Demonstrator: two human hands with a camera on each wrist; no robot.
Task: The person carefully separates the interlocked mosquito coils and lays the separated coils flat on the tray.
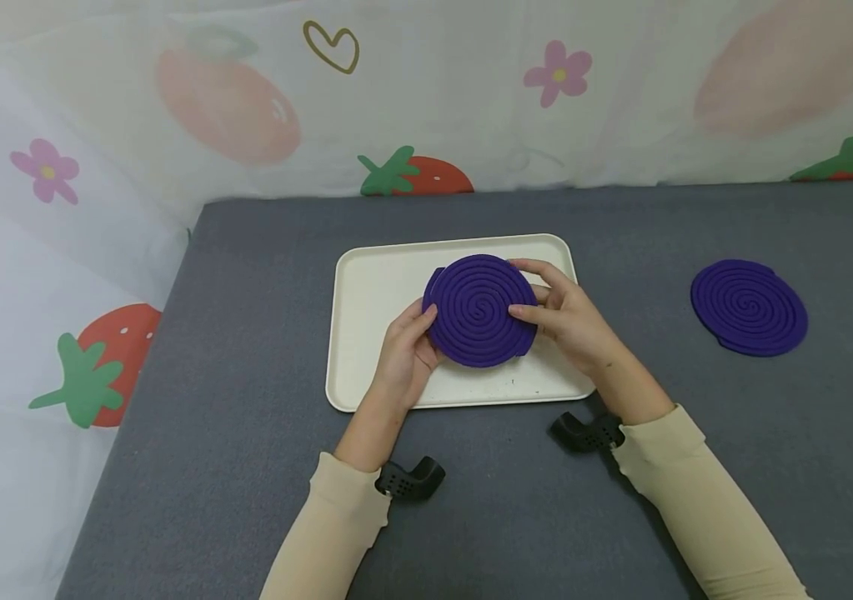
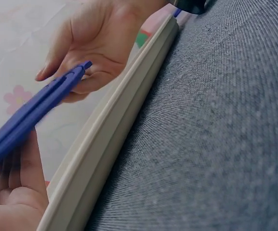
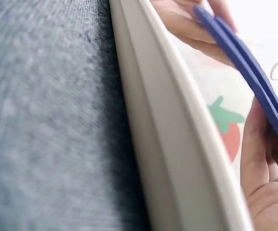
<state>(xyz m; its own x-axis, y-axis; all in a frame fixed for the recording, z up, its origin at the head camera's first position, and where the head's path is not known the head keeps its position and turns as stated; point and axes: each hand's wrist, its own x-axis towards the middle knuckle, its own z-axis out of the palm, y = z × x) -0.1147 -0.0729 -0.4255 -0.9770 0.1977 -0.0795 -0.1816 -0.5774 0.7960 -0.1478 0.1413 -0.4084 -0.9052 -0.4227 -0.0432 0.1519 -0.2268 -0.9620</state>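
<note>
Over the cream tray, both hands hold flat purple discs (image 1: pixel 480 312), coiled in a spiral like coasters. Edge-on in the wrist views, two thin layers (image 2: pixel 37 113) show, tilted and raised off the tray. My left hand (image 1: pixel 405 346) grips the left edge, thumb on the upper face and fingers underneath. At the right edge, my right hand (image 1: pixel 572 321) has its thumb on the face and its other fingers at the rim and behind. In the right wrist view, the right hand's fingers (image 3: pixel 257 144) stand against the underside. What lies behind the top disc is mostly hidden from the head.
The rectangular cream tray (image 1: pixel 366 333) has a raised rim and a few dark specks near its front edge. Another purple spiral disc (image 1: pixel 749 307) lies flat on the grey cloth (image 1: pixel 659 250) to the right. A white patterned curtain (image 1: pixel 426 100) borders the table's back and left.
</note>
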